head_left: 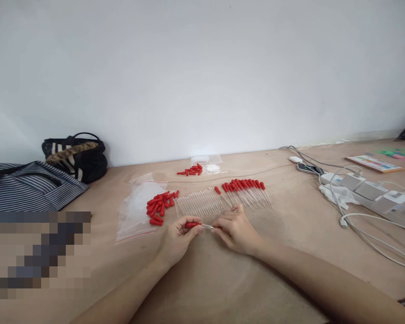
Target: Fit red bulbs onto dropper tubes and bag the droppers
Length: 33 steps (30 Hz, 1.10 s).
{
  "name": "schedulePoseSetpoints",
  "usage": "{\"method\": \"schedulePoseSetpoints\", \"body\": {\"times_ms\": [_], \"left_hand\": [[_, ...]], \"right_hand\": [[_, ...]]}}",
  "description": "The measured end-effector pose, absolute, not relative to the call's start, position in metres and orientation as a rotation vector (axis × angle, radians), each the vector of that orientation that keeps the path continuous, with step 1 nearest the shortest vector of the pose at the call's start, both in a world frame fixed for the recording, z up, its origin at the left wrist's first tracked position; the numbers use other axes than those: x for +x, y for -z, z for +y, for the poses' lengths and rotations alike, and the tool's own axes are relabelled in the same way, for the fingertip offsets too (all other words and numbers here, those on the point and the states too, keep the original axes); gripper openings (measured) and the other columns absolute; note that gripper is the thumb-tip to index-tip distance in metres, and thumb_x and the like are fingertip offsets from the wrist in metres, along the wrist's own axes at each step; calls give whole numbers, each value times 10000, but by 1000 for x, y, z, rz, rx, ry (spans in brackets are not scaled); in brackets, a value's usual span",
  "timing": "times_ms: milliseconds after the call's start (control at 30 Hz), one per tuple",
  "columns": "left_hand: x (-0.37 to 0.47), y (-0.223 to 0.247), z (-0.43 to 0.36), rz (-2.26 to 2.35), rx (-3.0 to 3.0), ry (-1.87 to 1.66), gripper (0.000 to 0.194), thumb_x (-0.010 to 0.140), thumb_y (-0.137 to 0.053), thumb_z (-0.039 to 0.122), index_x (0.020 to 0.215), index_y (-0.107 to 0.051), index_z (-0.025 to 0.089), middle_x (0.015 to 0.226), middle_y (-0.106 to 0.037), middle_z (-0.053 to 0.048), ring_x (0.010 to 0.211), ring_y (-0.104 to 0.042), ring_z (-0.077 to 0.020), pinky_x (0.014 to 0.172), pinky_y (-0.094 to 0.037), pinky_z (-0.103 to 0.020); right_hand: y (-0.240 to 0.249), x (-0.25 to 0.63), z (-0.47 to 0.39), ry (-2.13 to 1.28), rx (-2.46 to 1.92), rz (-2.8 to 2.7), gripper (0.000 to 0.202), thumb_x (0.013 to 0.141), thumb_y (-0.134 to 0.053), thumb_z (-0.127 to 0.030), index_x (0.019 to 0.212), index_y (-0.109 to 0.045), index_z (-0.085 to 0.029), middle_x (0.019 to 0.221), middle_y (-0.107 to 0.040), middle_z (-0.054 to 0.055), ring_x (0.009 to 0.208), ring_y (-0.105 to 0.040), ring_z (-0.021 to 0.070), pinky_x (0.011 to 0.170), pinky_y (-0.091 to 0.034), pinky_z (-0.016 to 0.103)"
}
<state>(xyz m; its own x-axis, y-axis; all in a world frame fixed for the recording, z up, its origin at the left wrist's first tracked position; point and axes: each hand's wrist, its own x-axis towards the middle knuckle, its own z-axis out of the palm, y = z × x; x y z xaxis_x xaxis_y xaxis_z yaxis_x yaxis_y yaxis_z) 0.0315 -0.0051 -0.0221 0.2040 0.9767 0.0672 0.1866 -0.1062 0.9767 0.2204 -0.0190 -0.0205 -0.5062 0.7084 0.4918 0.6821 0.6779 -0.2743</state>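
Observation:
Between thumb and fingers, my left hand (180,236) pinches a red rubber bulb (193,225). My right hand (236,229) grips a clear glass dropper tube (207,227), whose left end meets the bulb's mouth; how deep it sits inside I cannot tell. Just beyond my hands lies a row of bare glass tubes (197,202). To their right are several droppers with red bulbs on their far ends (245,185). A pile of loose red bulbs (160,204) rests left of the tubes, partly on clear plastic zip bags (133,211).
Near the wall, a smaller heap of red bulbs (193,170) lies by a clear bag (216,167) of tubes. A striped bag (37,184) and a black bag (87,157) stand left. On the right are a power strip with chargers (367,193), cables (367,238) and a phone (308,168).

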Motion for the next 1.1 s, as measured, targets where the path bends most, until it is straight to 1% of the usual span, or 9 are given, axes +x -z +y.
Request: {"method": "schedulePoseSetpoints", "body": {"times_ms": [100,167,200,367,433,633,733,900,1100], "left_hand": [[26,26,-2,1156,1607,-1036,388,671,-631,296,1034,-552,184,888,-654,-34,790,-623,-165,747,-501,-299],[22,28,-1,1221,1747,-1108,428,689,-624,303,1093,-519,204,991,-611,-47,836,-598,-171,776,-485,-315],[20,29,0,1272,1830,-1144,423,695,-623,309,1092,-519,207,1004,-594,-51,837,-585,-174,769,-480,-317],[16,26,0,1397,2184,-1123,278,738,-579,290,1002,-550,208,858,-571,-25,735,-543,-157,698,-459,-289],[16,24,-1,1367,2267,-1091,235,749,-564,262,979,-553,216,858,-565,-19,732,-534,-153,697,-448,-278],[17,23,-1,1316,2314,-1066,171,773,-527,245,938,-557,214,908,-570,-26,778,-530,-162,667,-435,-271],[16,25,0,1327,2325,-1071,147,775,-519,248,908,-570,211,911,-574,-29,831,-527,-179,685,-434,-291],[11,25,9,1475,2371,-1114,123,758,-539,268,835,-607,200,846,-574,-35,848,-516,-205,784,-406,-357],[-14,13,29,1898,2373,-1081,142,710,-583,296,777,-658,195,773,-584,-45,732,-516,-219,718,-403,-354]], "right_hand": [[19,224,-16,-21,-1145,-2273,172,804,-471,-241,721,-612,-188,676,-627,7,676,-518,130,694,-191,314],[20,230,-8,-18,-1287,-2160,186,799,-470,-235,689,-613,-190,670,-626,6,662,-517,131,677,-195,311],[20,233,-3,-15,-1382,-2083,202,800,-465,-237,667,-610,-190,658,-625,5,649,-517,132,674,-199,310],[19,248,29,91,-1823,-1799,311,807,-445,-317,562,-587,-190,566,-607,22,582,-514,165,693,-226,341],[19,249,38,107,-1919,-1770,294,803,-449,-327,593,-602,-191,572,-611,36,594,-527,184,699,-231,351],[19,238,48,104,-2085,-1749,199,788,-422,-248,754,-601,-168,667,-649,72,647,-564,204,732,-223,365],[20,236,50,61,-2140,-1746,195,785,-417,-242,826,-590,-162,685,-652,69,680,-572,201,766,-210,368],[21,237,48,78,-2107,-1758,223,793,-423,-290,884,-579,-159,715,-654,70,727,-573,207,766,-206,356],[23,232,45,136,-2009,-1842,270,782,-445,-380,740,-617,-177,730,-654,68,753,-566,215,745,-210,356]]}}
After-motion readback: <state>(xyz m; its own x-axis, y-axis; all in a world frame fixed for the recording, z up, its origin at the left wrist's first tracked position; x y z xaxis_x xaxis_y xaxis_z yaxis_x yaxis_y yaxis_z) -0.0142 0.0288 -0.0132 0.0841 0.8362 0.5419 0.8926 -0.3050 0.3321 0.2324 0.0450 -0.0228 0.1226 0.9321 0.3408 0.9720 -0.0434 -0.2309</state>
